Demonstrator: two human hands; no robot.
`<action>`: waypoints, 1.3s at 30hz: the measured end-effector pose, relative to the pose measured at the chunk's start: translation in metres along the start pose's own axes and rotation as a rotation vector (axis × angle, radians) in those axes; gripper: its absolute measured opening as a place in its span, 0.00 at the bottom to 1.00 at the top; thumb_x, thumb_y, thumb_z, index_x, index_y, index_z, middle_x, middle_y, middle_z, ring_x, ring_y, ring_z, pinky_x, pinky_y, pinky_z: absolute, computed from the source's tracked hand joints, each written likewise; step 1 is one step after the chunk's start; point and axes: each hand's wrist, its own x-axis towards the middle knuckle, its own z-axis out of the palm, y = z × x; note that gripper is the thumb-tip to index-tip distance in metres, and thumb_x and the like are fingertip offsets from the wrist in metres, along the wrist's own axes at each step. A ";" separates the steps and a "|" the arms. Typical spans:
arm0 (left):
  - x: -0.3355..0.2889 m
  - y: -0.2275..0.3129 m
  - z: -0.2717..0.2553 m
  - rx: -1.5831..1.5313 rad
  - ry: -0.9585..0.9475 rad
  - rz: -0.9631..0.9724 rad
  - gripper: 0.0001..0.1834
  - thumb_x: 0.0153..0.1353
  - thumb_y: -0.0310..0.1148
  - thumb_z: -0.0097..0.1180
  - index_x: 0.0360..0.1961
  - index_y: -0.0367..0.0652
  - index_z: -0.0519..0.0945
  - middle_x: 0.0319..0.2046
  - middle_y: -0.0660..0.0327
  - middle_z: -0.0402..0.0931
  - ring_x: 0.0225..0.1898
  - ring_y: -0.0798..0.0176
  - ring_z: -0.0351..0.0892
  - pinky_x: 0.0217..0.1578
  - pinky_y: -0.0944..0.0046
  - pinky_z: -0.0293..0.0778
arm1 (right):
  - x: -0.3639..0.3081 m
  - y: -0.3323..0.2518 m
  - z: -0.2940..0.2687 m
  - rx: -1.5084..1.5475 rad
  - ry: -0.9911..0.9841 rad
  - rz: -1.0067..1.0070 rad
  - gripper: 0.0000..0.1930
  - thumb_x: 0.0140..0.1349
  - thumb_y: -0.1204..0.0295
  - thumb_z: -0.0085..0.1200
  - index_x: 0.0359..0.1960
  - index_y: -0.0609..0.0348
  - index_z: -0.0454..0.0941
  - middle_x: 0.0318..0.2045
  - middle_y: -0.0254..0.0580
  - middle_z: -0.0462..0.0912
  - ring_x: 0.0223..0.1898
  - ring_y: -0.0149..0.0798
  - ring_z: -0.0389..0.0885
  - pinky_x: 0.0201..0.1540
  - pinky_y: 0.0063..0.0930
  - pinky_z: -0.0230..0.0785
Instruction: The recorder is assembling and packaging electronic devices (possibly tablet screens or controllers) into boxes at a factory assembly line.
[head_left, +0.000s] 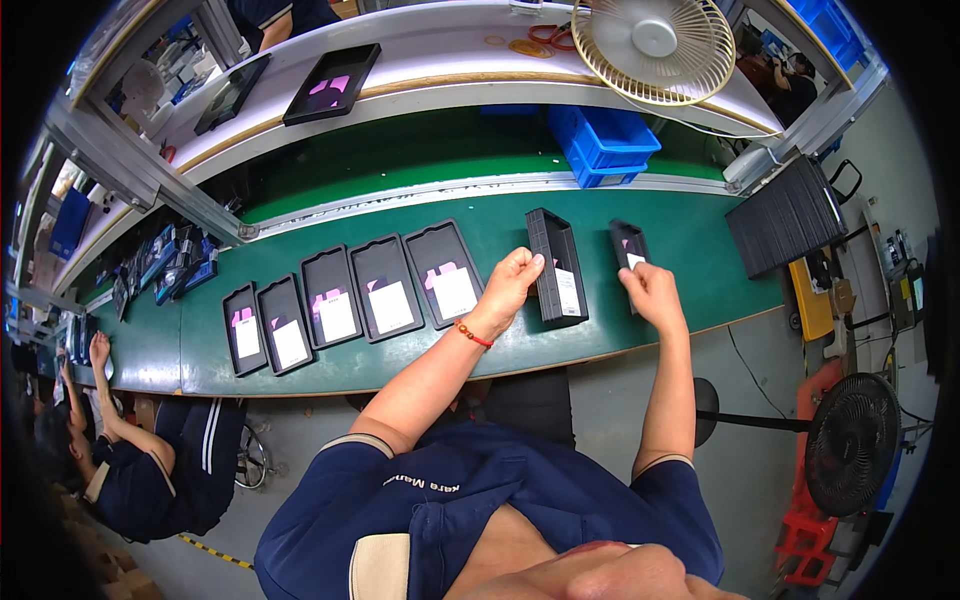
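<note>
My left hand (512, 283) is closed on the near left edge of a stack of black plastic trays (541, 262), which stands tilted on the green bench. The top tray of that stack has a white label card inside. Off to its right, my right hand (652, 294) is closed round the near end of a black tray (629, 240). Motion blurs this tray a little, and a white patch shows in it beside my fingers. Left of the stack, several black trays lie in a row, such as one tray (411, 240) with a white-and-pink card in it.
Blue bins (603, 140) stand behind the bench under a shelf with a fan (655, 40) and another black tray (333, 84). A tall stack of black trays (787, 217) sits at the right end. Packaged parts (165, 262) lie far left, near a seated co-worker (140, 470).
</note>
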 end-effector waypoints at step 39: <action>-0.024 0.002 -0.024 0.089 0.195 0.127 0.11 0.70 0.35 0.45 0.27 0.49 0.68 0.23 0.74 0.64 0.24 0.80 0.59 0.26 0.75 0.60 | 0.022 -0.117 0.080 0.418 -0.192 -0.116 0.16 0.64 0.66 0.47 0.22 0.67 0.70 0.19 0.58 0.72 0.22 0.54 0.72 0.27 0.41 0.63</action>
